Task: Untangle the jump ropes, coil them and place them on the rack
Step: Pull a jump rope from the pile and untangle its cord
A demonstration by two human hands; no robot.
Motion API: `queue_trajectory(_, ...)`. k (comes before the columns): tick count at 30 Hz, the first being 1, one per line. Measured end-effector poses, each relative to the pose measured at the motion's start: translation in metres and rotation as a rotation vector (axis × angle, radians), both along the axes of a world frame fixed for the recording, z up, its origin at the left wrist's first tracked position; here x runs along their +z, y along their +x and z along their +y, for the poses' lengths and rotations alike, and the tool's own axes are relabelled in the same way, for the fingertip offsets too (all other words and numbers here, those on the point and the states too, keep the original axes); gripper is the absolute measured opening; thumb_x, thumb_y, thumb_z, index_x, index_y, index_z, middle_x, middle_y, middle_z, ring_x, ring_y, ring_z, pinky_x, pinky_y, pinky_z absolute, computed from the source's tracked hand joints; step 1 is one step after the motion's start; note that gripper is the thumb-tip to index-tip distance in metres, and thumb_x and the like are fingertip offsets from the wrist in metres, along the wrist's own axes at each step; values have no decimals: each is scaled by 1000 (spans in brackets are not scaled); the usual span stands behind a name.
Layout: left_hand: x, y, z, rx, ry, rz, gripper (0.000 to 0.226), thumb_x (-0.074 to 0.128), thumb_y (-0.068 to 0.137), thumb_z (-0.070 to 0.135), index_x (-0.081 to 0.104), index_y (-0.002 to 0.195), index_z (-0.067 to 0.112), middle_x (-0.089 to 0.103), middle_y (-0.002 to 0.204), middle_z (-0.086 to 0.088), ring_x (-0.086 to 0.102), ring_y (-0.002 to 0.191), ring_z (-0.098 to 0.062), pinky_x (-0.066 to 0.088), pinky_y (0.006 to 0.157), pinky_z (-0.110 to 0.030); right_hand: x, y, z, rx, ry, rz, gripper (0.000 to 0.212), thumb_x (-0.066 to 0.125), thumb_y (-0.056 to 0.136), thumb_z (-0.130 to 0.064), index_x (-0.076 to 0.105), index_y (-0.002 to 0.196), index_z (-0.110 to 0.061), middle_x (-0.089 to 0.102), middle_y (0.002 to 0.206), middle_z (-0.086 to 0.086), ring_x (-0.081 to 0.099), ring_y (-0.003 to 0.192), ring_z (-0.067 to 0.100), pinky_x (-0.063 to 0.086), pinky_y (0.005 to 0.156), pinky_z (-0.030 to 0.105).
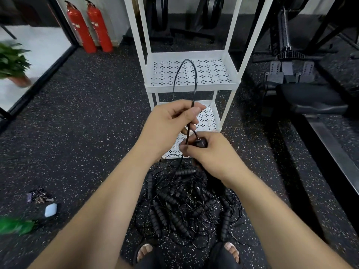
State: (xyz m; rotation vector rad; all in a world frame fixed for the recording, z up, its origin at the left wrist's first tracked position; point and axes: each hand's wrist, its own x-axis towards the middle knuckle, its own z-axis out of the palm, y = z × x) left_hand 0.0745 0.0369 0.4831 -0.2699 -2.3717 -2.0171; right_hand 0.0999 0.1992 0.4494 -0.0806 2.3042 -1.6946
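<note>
The left grip (171, 123) pinches a black jump rope (186, 59), its cord looping up before the white rack (231, 63). The right grip (211, 152) holds its handle (201, 143). Below (near the person's sandalled feet (145, 250)) a tangled pile of ropes (184, 206) lies on the speckled floor (87, 133).

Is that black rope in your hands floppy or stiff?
Probably springy rather than limp: the rope stands up in an arch above the left hand. It looks thin, so likely light. Lifted higher, it may drag the tangled pile along, since it trails into it.
</note>
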Motion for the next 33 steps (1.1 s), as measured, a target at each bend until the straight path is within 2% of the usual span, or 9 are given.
queue_trajectory(5, 1, -1, 0, 46, 32, 7, 29, 76, 100, 31, 72, 128, 29, 74, 108, 1, 69, 93, -11, 54, 78, -23, 9, 1, -2, -48, 16, 91, 18, 79, 98, -25, 73, 84, -14, 73, 65, 2, 60, 52, 17, 46, 56, 29)
queue_trajectory(8, -5, -1, -7, 128, 1, 59, 45, 84, 91, 40, 62, 130, 36, 69, 118, 7, 69, 105, -13, 57, 99, -40, 25, 2, 4, -130, -158, 102, 20, 78, 99, -17, 69, 82, -11, 77, 74, 7, 58, 54, 17, 46, 55, 32)
queue_trajectory(11, -6, 3, -14, 56, -109, 6, 37, 79, 95, 43, 63, 128, 35, 71, 118, 8, 68, 112, -12, 53, 107, -48, 41, 2, 15, -204, -310, 126, 22, 79, 98, -15, 67, 80, -11, 76, 78, 13, 56, 57, 19, 46, 54, 31)
queue_trajectory(17, -6, 14, -8, -326, -414, -235, 12, 71, 101, 33, 75, 111, 40, 79, 109, 22, 72, 109, -1, 48, 110, -35, 63, -2, 38, -366, -511, 187, 15, 79, 97, -11, 66, 89, -7, 72, 79, 13, 51, 56, 20, 43, 53, 32)
queue_trajectory(20, -13, 13, -6, -321, -500, -257, 9, 75, 98, 38, 78, 105, 44, 78, 106, 22, 75, 106, -13, 54, 110, -45, 71, -5, 51, -432, -575, 219, 18, 78, 97, -11, 63, 89, -10, 70, 81, 12, 50, 57, 19, 42, 54, 32)
queue_trajectory(25, -9, 12, -10, -255, -515, -244, 15, 66, 105, 33, 78, 110, 39, 79, 99, 23, 72, 104, 5, 50, 112, -43, 69, -8, 58, -456, -632, 199, 18, 79, 97, -14, 63, 98, -4, 68, 80, 10, 48, 56, 19, 41, 54, 30)
queue_trajectory(28, -4, 14, -8, -214, -464, -152, 17, 64, 107, 29, 78, 114, 35, 80, 97, 14, 70, 76, 9, 60, 77, -30, 60, -9, 52, -406, -561, 136, 18, 84, 93, -21, 70, 94, -9, 69, 79, 9, 49, 55, 18, 41, 52, 30)
queue_trajectory(30, 0, 15, -4, -176, -395, -95, 19, 63, 108, 24, 79, 117, 28, 80, 96, 7, 61, 58, 12, 45, 57, -12, 53, -9, 46, -356, -468, 91, 16, 88, 89, -24, 75, 89, -15, 69, 78, 8, 50, 56, 17, 43, 52, 31)
queue_trajectory(33, 2, 15, -2, -143, -355, -30, 17, 64, 107, 26, 79, 109, 34, 79, 91, 11, 72, 86, 3, 54, 86, -25, 42, -8, 36, -295, -353, 87, 17, 86, 92, -24, 75, 89, -12, 71, 77, 9, 53, 56, 20, 44, 53, 33)
